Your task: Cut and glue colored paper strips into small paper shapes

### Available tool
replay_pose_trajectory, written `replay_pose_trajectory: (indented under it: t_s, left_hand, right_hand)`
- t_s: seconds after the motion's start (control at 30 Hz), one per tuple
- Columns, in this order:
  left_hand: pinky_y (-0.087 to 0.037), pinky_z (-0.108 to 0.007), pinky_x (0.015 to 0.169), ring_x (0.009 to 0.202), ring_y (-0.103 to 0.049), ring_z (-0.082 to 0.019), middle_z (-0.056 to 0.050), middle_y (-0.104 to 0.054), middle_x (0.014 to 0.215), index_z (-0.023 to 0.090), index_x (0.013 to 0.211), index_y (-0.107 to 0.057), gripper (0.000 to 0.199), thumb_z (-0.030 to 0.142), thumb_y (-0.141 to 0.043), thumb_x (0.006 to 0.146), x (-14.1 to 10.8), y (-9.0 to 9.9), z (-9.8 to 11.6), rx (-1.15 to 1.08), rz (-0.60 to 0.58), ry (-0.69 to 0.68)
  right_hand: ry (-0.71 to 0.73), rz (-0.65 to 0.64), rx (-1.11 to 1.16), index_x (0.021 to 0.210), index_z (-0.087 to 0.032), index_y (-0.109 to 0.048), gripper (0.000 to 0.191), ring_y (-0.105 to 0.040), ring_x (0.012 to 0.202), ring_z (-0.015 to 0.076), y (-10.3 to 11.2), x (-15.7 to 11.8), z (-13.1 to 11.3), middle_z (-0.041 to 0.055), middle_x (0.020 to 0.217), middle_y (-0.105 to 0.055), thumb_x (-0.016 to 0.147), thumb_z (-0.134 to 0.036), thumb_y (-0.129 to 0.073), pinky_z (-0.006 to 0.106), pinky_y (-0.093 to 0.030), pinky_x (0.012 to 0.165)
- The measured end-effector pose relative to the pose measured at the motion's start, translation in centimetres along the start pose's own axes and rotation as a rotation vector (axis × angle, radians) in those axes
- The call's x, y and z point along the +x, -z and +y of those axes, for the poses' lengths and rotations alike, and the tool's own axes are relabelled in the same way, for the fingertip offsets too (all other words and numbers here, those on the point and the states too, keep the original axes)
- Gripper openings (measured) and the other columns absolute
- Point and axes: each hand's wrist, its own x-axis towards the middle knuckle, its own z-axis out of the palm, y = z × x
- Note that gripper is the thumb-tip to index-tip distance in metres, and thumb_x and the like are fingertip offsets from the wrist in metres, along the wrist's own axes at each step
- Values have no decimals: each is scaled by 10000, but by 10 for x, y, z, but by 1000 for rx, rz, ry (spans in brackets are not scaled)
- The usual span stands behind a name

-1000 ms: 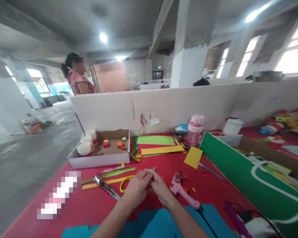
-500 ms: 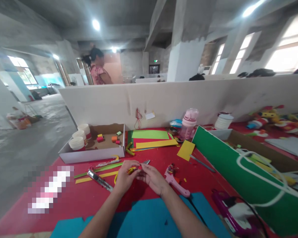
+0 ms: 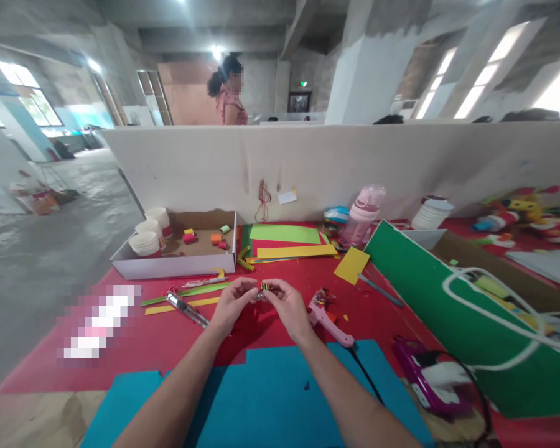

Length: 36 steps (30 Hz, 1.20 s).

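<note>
My left hand (image 3: pixel 234 306) and my right hand (image 3: pixel 288 307) meet above the red tabletop, fingertips pinched together. Between them is a small striped piece (image 3: pixel 264 287) in red, yellow and green, possibly folded paper; fingers cover part of it. Left of my left hand lies a utility knife (image 3: pixel 186 309), near yellow and green paper strips (image 3: pixel 184 307). A pink glue gun (image 3: pixel 329 326) rests to the right of my right hand. Blue sheets (image 3: pixel 261 398) lie beneath my forearms.
A white-sided box (image 3: pixel 177 268) holds paper cups and small coloured rolls. Coloured paper sheets (image 3: pixel 284 234) lie behind my hands. A pink bottle (image 3: pixel 364 214), a green-sided box (image 3: pixel 429 311) and a purple power strip (image 3: pixel 429 379) stand right. Beyond the partition (image 3: pixel 191 165) is a person.
The scissors with yellow handles at my left hand no longer show. The striped piece is now visible between my fingertips. The view has tilted down, and the person beyond the partition appears farther right.
</note>
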Motion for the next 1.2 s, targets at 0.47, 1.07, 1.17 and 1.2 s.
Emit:
replay_pose_trajectory:
  t_s: [0.47, 1.07, 1.17, 1.2]
  left_hand:
    - [-479, -255, 710, 729, -596, -132, -24, -651, 771, 139, 877, -648, 318, 336, -759, 652, 0, 2, 0, 41, 11, -4]
    - [-451, -228, 649, 663, -567, -113, 4, -617, 703, 153, 878, -656, 278, 333, -732, 682, 3, 7, -3, 109, 75, -44]
    - [-460, -241, 678, 695, -578, -124, -10, -632, 732, 151, 865, -654, 256, 319, -725, 686, 3, 6, -5, 140, 34, -74]
    - [-462, -248, 694, 714, -583, -130, -19, -639, 751, 149, 863, -655, 252, 316, -723, 688, 3, 6, -6, 161, 13, -86]
  right_hand:
    - [-41, -74, 1, 977, -222, -696, 269, -661, 898, 185, -1, -2, -2, 34, 950, -711, 721, -304, -700, 344, -519, 878]
    - [-62, -25, -7, 945, -213, -698, 284, -680, 825, 179, 3, 1, 1, 35, 920, -718, 685, -320, -733, 321, -547, 809]
    - [-132, -43, 28, 944, -199, -687, 313, -679, 761, 165, 1, 1, 1, 31, 865, -715, 682, -364, -737, 308, -560, 749]
    - [-149, -52, 23, 927, -192, -685, 307, -678, 733, 160, 1, 2, 2, 28, 837, -714, 681, -369, -737, 303, -561, 733]
